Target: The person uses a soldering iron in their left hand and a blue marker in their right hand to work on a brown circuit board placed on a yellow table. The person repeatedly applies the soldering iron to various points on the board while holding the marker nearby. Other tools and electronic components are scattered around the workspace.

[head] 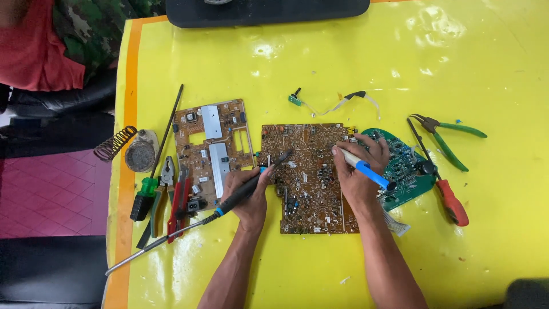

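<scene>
Hands meet over a large brown circuit board point(310, 177) lying flat on the yellow table point(343, 57). From the head camera, the left hand point(246, 197) grips a black soldering iron point(251, 184), its tip touching the board's upper left part. The right hand point(357, 169) is closed around a white and blue desoldering pump point(366, 169), tip on the board's upper right edge. A smaller brown board point(214, 149) lies just left, a green board point(403, 166) right, and green-handled pliers point(449, 137) and a red-handled screwdriver point(446, 191) farther right.

An electronics repair workshop: a yellow-covered desk point(320, 269) carries bare circuit boards point(311, 177), a soldering iron point(251, 186) at 7 o'clock, pliers point(163, 197) at 9, green-handled cutters point(449, 137) and a red screwdriver point(443, 183) at 3.
</scene>
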